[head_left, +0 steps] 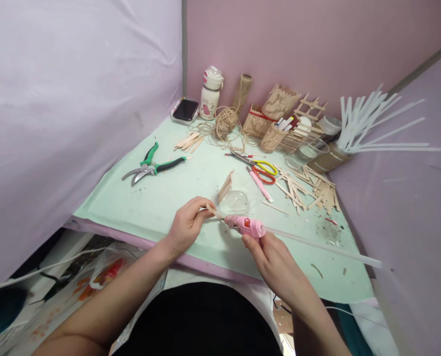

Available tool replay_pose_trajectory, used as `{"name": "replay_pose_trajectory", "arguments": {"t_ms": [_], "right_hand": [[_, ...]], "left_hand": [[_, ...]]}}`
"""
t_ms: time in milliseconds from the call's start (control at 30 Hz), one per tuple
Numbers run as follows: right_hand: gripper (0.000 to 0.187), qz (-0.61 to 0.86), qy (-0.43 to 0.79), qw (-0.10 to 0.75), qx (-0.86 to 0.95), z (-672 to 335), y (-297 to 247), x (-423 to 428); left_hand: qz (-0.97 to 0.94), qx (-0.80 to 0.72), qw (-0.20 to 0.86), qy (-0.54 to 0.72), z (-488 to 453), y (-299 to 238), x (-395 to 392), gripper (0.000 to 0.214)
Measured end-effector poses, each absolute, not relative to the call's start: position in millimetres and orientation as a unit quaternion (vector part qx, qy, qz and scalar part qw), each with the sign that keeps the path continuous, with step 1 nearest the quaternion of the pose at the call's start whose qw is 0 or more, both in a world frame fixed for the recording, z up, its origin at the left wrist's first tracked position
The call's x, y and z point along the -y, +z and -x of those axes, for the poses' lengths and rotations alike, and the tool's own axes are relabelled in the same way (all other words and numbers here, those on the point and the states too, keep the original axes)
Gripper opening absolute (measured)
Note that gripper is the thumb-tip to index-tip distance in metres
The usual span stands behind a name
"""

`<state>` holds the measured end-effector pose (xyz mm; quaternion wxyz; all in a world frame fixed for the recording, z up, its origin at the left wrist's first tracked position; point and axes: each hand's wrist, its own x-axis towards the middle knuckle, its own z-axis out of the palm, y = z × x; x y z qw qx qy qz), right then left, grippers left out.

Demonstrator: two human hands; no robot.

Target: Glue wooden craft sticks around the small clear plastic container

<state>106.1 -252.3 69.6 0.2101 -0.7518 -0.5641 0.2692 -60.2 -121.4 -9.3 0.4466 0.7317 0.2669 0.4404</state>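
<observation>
Pinched between the fingertips of my left hand (189, 222) is a short wooden craft stick (215, 211). My right hand (274, 257) is wrapped round the handle of a pink hot glue gun (244, 225). Its nozzle points left and meets the end of the craft stick; whether glue is coming out is too small to tell. A long white glue stick (324, 244) sticks out of the gun's back, over my right hand. Just beyond the gun stands a clear plastic cup (235, 201) with a few craft sticks (225, 187) upright along its left side.
Green-handled pruning shears (152, 168) lie at the left. Scissors (259, 167) and a pink pen (259, 184) lie beyond the cup. Loose craft sticks (294, 190) spread at the right. Behind stand a bottle (210, 96), twine (226, 123) and a holder of glue sticks (328, 160).
</observation>
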Motion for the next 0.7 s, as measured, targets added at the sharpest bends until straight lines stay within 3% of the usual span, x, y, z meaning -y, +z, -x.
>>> {"name": "replay_pose_trajectory", "arguments": {"t_ms": [700], "right_hand": [[0.042, 0.738, 0.268, 0.184, 0.591, -104.7, 68.8, 248.2]], "left_hand": [[-0.773, -0.246, 0.380, 0.445, 59.3, -5.6, 120.7, 0.017]]}}
